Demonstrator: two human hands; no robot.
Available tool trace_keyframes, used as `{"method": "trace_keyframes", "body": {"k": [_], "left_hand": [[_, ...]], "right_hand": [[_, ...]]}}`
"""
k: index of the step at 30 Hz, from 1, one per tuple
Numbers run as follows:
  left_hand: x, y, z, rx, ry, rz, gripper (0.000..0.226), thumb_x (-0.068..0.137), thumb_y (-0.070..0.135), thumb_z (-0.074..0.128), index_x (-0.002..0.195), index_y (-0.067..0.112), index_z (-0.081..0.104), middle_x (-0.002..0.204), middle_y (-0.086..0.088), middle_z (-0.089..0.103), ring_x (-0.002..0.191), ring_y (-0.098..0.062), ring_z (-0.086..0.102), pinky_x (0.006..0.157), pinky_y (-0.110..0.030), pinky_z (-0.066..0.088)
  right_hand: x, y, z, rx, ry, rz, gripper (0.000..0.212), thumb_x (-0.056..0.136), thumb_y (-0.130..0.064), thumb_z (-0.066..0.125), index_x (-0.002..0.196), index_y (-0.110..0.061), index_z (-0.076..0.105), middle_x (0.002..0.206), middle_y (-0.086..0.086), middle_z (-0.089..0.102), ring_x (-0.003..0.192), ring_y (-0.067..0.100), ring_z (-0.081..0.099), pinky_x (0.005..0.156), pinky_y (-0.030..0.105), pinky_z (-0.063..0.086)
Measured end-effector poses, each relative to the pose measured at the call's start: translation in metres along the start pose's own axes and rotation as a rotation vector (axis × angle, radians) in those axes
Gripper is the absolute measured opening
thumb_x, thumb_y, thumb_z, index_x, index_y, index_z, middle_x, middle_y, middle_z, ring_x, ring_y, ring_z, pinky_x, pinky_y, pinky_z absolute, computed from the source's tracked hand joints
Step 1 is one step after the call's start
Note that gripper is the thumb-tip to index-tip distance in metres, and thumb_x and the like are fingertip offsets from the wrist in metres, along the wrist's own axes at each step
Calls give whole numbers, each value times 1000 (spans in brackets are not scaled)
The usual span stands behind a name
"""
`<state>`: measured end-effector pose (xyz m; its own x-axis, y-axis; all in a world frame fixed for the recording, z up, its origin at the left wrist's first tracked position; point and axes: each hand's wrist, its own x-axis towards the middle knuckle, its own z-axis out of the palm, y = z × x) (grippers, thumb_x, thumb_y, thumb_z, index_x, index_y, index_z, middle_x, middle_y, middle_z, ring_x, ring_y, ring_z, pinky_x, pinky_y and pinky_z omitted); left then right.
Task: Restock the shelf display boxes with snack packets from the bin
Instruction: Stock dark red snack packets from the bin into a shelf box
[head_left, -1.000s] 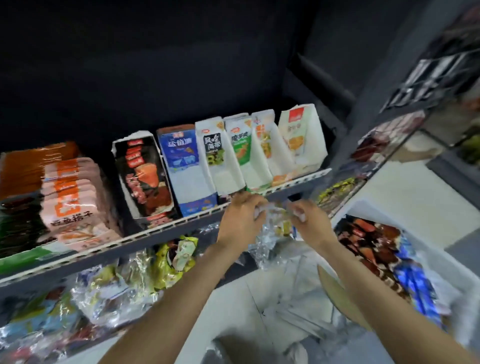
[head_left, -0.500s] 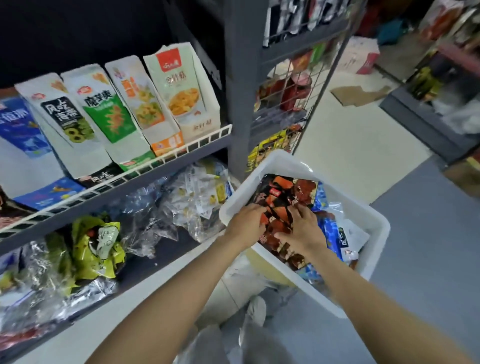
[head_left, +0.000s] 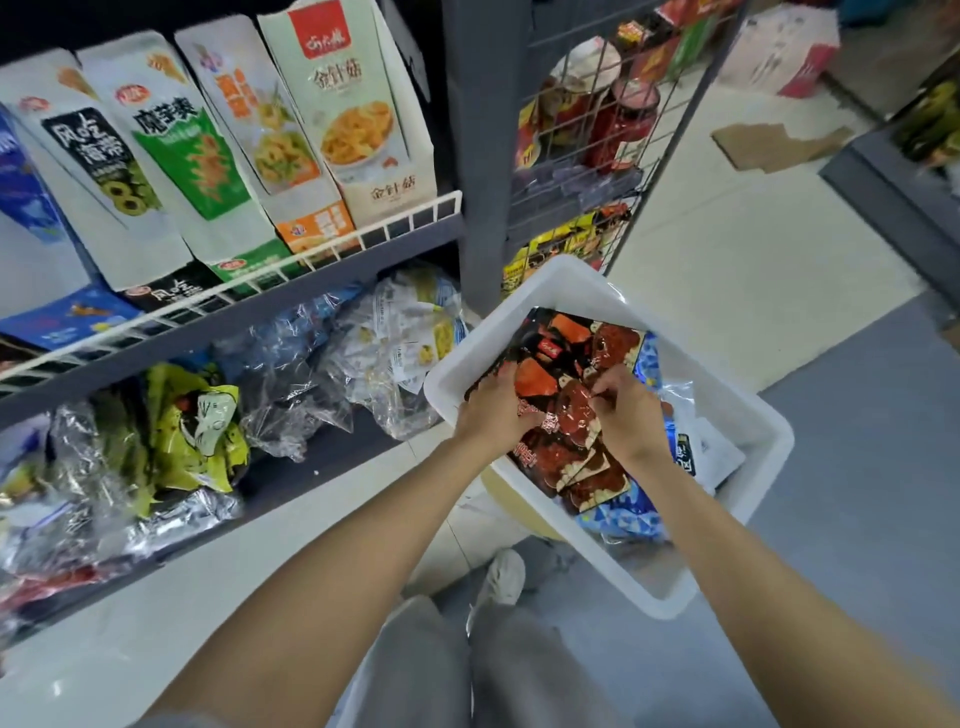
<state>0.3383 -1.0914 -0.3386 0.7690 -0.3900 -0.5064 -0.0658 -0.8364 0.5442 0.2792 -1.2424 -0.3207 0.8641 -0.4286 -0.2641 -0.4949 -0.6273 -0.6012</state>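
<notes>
Packets (head_left: 563, 395) — dark red-and-black snack sachets — are lying heaped inside the white bin (head_left: 727, 415), right under both sets of fingers. The left hand (head_left: 493, 410) is pressing down into the pile with its fingers curling around the sachets at the near left of the heap; how much it is actually gripping is hidden by the back of the hand. The right hand (head_left: 626, 415) is sitting just beside it, fingers bent and pinching at the top edge of a red sachet between thumb and fingertips. The two hands are nearly touching over the middle of the heap.

Blue packets (head_left: 623, 512) are showing beneath and to the right of the right-hand fingers, under the red ones, also in the bin. The bin is resting on the floor just beside the grey shelf post (head_left: 480, 156).

Up and to the left of the left-hand fingers, display boxes (head_left: 343, 114) are standing tilted in a row on the shelf behind a white wire rail (head_left: 363, 236). Below that shelf, left of the fingers, clear plastic bags (head_left: 363, 358) and a yellow-green bag (head_left: 182, 426) are lying in a loose pile. Beyond the fingertips, jars (head_left: 618, 124) are sitting behind a wire grid — labels too blurred to read.
</notes>
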Motion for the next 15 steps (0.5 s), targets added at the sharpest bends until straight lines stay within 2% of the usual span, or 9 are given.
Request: {"method": "trace_keyframes", "body": {"k": [2, 4, 6, 7, 8, 9, 11, 13, 15], "left_hand": [[0, 2, -6, -161, 89, -21, 77, 84, 35, 68, 143, 12, 24, 137, -14, 42, 125, -30, 43, 104, -44, 38], [-4, -3, -20, -239, 194, -24, 66, 82, 30, 71, 135, 9, 38, 127, -12, 49, 115, -25, 50, 97, -32, 42], [-11, -12, -36, -330, 321, 19, 40, 82, 20, 71, 118, 12, 54, 112, -7, 58, 98, -15, 56, 81, -13, 41], [-15, -19, -43, -385, 364, 49, 22, 84, 13, 68, 104, 16, 61, 103, -6, 61, 89, -11, 57, 74, -8, 40], [-17, -26, -49, -426, 402, 74, 17, 84, 6, 64, 91, 21, 64, 97, -7, 63, 81, -9, 57, 73, -10, 43], [-18, -33, -53, -459, 437, 82, 23, 85, 3, 62, 83, 26, 63, 95, -9, 63, 78, -10, 57, 76, -19, 48], [-23, -42, -62, -484, 417, 44, 18, 86, 7, 64, 96, 22, 61, 106, -11, 58, 83, -16, 59, 81, -32, 52], [-25, -47, -66, -412, 342, -55, 42, 86, 21, 67, 123, 11, 50, 124, -11, 47, 98, -20, 58, 85, -32, 48], [-24, -52, -65, -312, 293, -101, 60, 86, 31, 66, 135, 8, 40, 132, -10, 42, 113, -25, 53, 92, -35, 44]], "right_hand": [[1, -1, -3, 136, -11, 17, 11, 91, 2, 49, 91, -9, 51, 89, 3, 61, 79, 14, 55, 55, 9, 37], [2, 0, -7, 210, 2, 27, 15, 89, 4, 49, 90, -11, 50, 88, 0, 59, 84, 16, 57, 60, 10, 38], [1, -2, -9, 229, 4, 24, 14, 88, 2, 52, 90, -11, 51, 89, -1, 59, 87, 14, 57, 63, 16, 38], [1, -4, -8, 224, -17, 13, 13, 88, 1, 54, 91, -12, 51, 90, -1, 59, 85, 12, 57, 63, 17, 38], [0, -8, -6, 208, -50, -11, 13, 88, -1, 56, 91, -13, 51, 89, 0, 60, 81, 10, 56, 63, 16, 38], [-1, -12, -3, 181, -85, -41, 13, 87, -1, 56, 89, -14, 51, 87, 1, 62, 75, 9, 56, 61, 16, 38], [-3, -22, 6, 133, -129, -106, 12, 88, -2, 55, 85, -14, 53, 83, 1, 64, 69, 8, 56, 62, 20, 42], [-6, -30, 14, 140, -126, -132, 13, 89, -3, 53, 81, -11, 58, 82, 1, 65, 73, 12, 59, 66, 25, 47], [-7, -33, 18, 214, -115, -103, 15, 89, -2, 54, 79, -12, 58, 82, 0, 64, 78, 15, 61, 72, 33, 54]]}}
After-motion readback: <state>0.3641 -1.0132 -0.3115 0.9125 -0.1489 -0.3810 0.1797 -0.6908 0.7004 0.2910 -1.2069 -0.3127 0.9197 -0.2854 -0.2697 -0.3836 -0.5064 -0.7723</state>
